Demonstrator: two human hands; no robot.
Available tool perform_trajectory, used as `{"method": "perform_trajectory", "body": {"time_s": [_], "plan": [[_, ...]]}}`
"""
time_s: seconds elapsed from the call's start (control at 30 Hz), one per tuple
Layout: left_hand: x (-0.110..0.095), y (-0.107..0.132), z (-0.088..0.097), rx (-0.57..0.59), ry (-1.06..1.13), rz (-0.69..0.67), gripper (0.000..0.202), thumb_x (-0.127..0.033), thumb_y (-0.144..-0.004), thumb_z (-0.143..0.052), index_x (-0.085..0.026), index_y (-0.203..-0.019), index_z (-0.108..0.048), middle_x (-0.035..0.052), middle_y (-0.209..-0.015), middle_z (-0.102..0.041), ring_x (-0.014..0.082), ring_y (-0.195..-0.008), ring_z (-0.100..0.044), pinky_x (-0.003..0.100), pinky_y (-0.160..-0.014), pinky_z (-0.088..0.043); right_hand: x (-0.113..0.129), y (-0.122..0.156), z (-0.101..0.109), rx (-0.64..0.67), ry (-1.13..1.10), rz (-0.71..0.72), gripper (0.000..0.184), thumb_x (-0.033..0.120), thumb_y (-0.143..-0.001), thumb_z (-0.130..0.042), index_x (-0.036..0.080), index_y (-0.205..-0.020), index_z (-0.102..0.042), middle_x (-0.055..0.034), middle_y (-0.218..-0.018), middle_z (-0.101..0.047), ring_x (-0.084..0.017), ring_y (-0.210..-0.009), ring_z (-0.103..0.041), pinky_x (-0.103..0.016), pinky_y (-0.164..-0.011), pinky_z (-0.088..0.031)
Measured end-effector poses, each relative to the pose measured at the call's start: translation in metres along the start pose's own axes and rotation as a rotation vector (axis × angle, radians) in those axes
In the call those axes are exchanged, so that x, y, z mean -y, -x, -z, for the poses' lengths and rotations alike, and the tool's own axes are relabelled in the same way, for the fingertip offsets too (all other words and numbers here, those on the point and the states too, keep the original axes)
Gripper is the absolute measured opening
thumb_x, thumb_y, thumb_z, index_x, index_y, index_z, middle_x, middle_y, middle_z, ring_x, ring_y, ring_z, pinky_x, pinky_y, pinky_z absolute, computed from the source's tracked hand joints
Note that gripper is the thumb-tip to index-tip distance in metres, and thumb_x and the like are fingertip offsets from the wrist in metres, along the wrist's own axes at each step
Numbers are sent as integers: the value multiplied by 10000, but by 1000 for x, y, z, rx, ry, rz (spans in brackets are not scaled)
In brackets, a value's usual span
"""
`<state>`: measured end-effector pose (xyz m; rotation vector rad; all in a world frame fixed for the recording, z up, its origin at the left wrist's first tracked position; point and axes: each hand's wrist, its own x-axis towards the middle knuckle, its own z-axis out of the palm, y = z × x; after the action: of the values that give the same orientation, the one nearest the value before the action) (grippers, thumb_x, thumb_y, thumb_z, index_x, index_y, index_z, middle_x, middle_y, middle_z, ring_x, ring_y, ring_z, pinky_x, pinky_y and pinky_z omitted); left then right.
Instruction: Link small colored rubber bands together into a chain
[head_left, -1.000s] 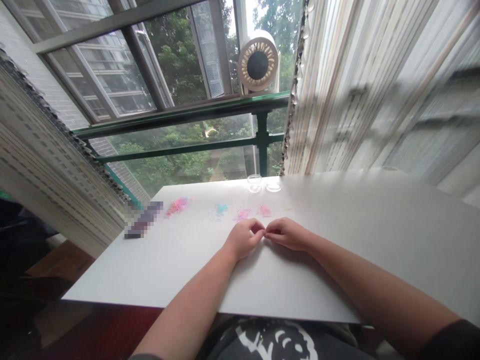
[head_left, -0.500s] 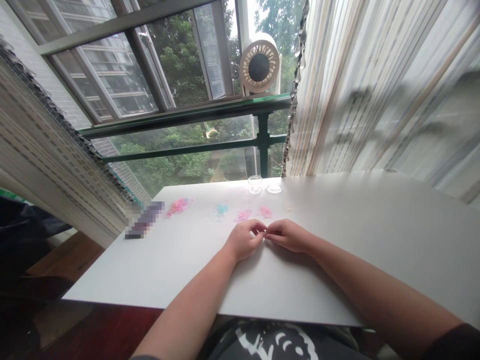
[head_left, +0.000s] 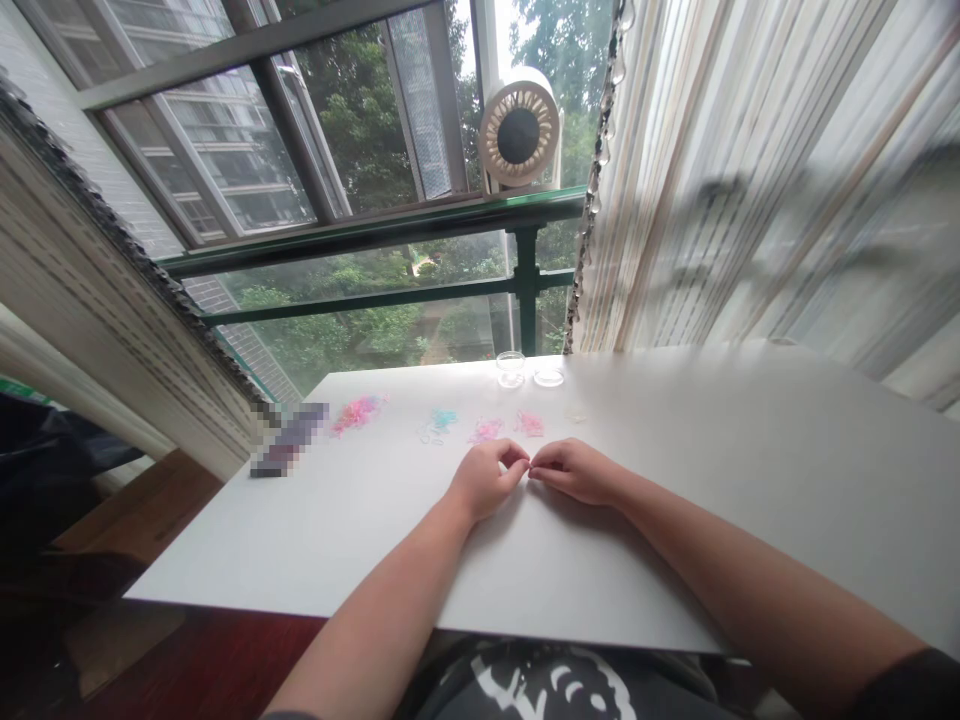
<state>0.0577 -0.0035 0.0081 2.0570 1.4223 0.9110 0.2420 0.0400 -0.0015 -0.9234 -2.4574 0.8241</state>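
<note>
My left hand (head_left: 487, 478) and my right hand (head_left: 576, 470) meet fingertip to fingertip just above the white table (head_left: 360, 540). Both are pinched closed, and whatever lies between the fingertips is too small to make out. Just beyond the hands are a pink-purple pile (head_left: 487, 430) and a pink pile (head_left: 529, 424) of tiny pieces, perhaps small rubber bands. Farther left lie a turquoise pile (head_left: 443, 419) with a few clear loops (head_left: 433, 438) beside it. A few pale yellowish pieces (head_left: 576, 416) rest beyond my right hand.
A larger mixed pink heap (head_left: 358, 413) lies at the table's left, next to a blurred-out dark item (head_left: 291, 440). At the back edge stand a clear round container (head_left: 511, 370) and a clear lid (head_left: 548, 378). A white fan (head_left: 519, 135) sits by the window; curtains (head_left: 697, 180) hang at right.
Both hands stay in nearly the same place, fingertips still together. The left curtain has shifted slightly. The piles look unmoved.
</note>
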Motion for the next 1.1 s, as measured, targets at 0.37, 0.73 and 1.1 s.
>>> {"method": "perform_trajectory", "body": {"time_s": [0.37,0.73,1.1], "plan": [[11,-3,1,-131,5,15,132,-268,-791,-558,-191,-826,-659,8,-793,-684,119,-723,-609,231,-661,-461,8,2,4,28,42,-46,195,253,-788,-506,173,-761,-681,-14,-675,-645,-117,-608,-521,-230,-587,-363],[90,-14,72,-497,-315,387,169,-306,-726,-611,-207,-805,-723,72,-961,-620,213,-938,-577,334,-877,-446,8,3,5,45,35,-61,211,280,-793,-497,176,-747,-675,-21,-652,-612,-125,-590,-494,-241,-562,-352],[113,-10,80,-450,-318,435,372,-170,-713,-546,-181,-1071,-647,98,-1085,-610,209,-1022,-568,336,-942,-429,8,2,4,50,20,-62,227,299,-803,-483,175,-741,-663,-28,-682,-632,-133,-612,-520,-246,-578,-369]]}}
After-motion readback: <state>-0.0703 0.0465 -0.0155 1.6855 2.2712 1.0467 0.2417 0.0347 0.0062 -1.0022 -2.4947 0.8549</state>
